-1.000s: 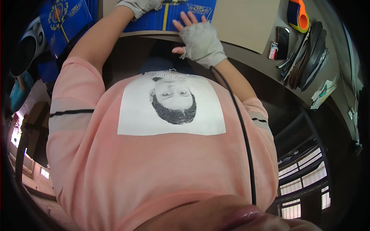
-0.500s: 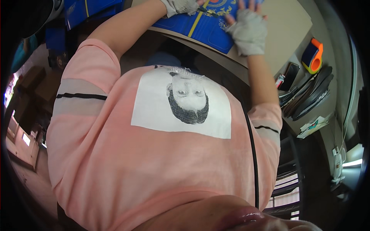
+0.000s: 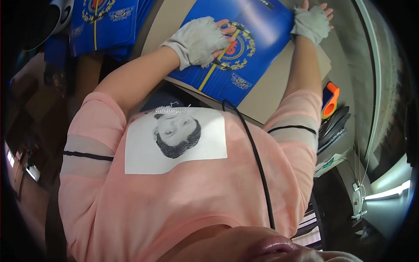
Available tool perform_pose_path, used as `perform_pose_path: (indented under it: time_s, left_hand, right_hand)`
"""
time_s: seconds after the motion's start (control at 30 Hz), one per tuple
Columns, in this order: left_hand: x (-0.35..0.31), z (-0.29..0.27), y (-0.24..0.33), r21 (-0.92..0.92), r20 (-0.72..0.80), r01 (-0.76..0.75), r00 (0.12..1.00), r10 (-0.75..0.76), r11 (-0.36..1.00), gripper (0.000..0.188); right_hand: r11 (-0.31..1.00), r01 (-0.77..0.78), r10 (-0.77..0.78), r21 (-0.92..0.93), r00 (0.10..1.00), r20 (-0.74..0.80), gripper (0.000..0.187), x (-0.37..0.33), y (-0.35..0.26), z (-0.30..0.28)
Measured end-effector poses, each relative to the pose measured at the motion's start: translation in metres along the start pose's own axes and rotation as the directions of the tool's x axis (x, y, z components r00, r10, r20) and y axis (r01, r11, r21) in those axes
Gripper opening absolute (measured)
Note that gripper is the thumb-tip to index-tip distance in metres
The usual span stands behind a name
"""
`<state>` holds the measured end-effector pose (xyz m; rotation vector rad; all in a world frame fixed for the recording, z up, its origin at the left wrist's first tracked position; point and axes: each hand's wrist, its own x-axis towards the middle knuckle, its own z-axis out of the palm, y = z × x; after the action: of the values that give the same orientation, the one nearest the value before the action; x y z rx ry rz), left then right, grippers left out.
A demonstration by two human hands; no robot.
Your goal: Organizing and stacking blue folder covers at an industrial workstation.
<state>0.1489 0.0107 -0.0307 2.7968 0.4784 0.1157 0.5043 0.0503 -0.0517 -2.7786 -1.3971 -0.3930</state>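
A flat blue printed piece (image 3: 262, 41), glossy, with a gold wreath emblem and a yellow stripe, lies on a beige board (image 3: 268, 91); I cannot tell whether it is a folded bag or a carton. My left hand (image 3: 198, 41), in a worn pale fingerless glove, rests flat on it beside the stripe, fingers stretched over the emblem. At its far right edge is my right hand (image 3: 312, 22), gloved the same way, with fingers spread; whether its palm touches the blue piece I cannot tell. Neither hand grips anything that shows.
Matching blue printed pieces (image 3: 118, 32) are stacked at the far left. On the right lie an orange tape dispenser (image 3: 331, 99) and a pile of dark flat pieces (image 3: 334, 129). A black cable (image 3: 251, 144) runs down over my shirt. A white power strip (image 3: 358, 201) hangs at the lower right.
The view has shifted, showing more of the blue piece. My right hand has moved off its printed face to the far right edge. My left hand now lies further onto the emblem.
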Motion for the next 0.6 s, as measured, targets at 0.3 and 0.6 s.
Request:
perform_pose_path:
  time_s: [0.3, 0.6]
  left_hand:
    - [0.011, -0.043, 0.015, 0.087, 0.02, -0.082, 0.997, 0.08, 0.993, 0.041]
    - [-0.056, -0.014, 0.047, 0.051, -0.148, 0.047, 0.988, -0.038, 0.998, 0.074]
  right_hand:
    - [0.918, 0.37, -0.383, 0.139, 0.92, 0.085, 0.084, -0.228, 0.007, -0.068]
    - [0.781, 0.432, -0.567, 0.451, 0.792, 0.224, 0.08, -0.408, 0.024, -0.138]
